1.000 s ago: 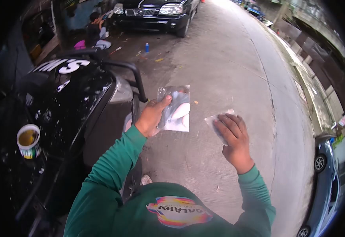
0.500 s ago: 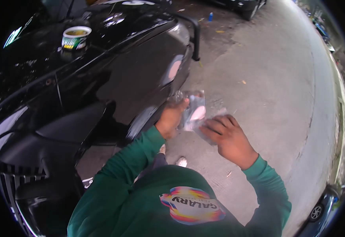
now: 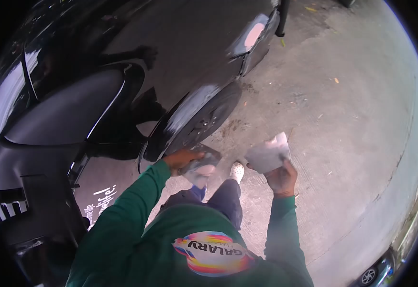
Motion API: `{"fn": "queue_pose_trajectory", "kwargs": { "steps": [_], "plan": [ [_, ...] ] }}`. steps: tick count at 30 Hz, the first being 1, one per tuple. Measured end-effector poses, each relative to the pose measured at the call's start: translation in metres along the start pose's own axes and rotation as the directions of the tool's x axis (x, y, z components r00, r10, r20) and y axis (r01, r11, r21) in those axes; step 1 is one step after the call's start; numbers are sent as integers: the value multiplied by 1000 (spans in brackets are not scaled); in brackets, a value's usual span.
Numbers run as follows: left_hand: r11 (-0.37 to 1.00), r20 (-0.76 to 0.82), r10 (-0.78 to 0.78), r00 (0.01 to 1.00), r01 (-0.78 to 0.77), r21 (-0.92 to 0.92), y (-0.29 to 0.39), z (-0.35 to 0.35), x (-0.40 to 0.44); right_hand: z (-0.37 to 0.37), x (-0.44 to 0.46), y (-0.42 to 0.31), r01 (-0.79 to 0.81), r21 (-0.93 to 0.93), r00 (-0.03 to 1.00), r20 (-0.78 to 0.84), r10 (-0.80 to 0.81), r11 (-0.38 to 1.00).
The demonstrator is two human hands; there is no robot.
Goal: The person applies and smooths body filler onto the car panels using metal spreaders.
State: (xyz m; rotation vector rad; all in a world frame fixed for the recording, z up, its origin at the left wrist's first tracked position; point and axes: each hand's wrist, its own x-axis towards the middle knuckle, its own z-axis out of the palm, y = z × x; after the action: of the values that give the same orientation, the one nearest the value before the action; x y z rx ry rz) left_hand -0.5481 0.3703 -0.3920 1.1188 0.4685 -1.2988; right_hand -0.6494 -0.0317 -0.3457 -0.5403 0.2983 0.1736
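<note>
My left hand [image 3: 184,160] grips a thin, shiny plate [image 3: 204,168] with pinkish material on it, close to the front wheel [image 3: 204,122] of a black car. To the right, my right hand [image 3: 281,179] holds a flat greyish sheet [image 3: 269,154] from below, its fingers mostly behind it. The two hands are apart. On the car, a grey sanded-looking patch [image 3: 190,107] lies along the wheel arch, and a pink patch [image 3: 254,37] ringed with grey is on the bumper corner.
The black car [image 3: 166,38] fills the upper left, with its side mirror [image 3: 68,107] near my left arm. Concrete pavement [image 3: 333,143] runs along the right. My shoe [image 3: 237,171] stands below, and another car's wheel [image 3: 368,276] shows at the lower right.
My view has turned down toward the car's wheel, and the tub on the hood has left view. My hands have moved apart and lower, and the sheet in my right hand now shows its flat face.
</note>
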Motion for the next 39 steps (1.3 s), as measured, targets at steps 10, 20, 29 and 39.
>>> {"fn": "queue_pose_trajectory", "kwargs": {
  "steps": [10,20,29,39],
  "plan": [
    [957,-272,-169,947,92,-274,-128,-17,-84,10,153,31,127,-519,939,337,66,846],
    [939,-429,-151,890,-7,-344,-156,-39,-120,49,190,89,728,-597,597,794,-118,-336],
    [944,-586,-178,790,-30,-327,-166,-44,-146,53,238,111,691,-487,492,858,-146,-535],
    [891,-302,-130,944,-22,-454,-202,-72,-135,49,265,133,688,-443,420,889,-182,-575]
  ]
}}
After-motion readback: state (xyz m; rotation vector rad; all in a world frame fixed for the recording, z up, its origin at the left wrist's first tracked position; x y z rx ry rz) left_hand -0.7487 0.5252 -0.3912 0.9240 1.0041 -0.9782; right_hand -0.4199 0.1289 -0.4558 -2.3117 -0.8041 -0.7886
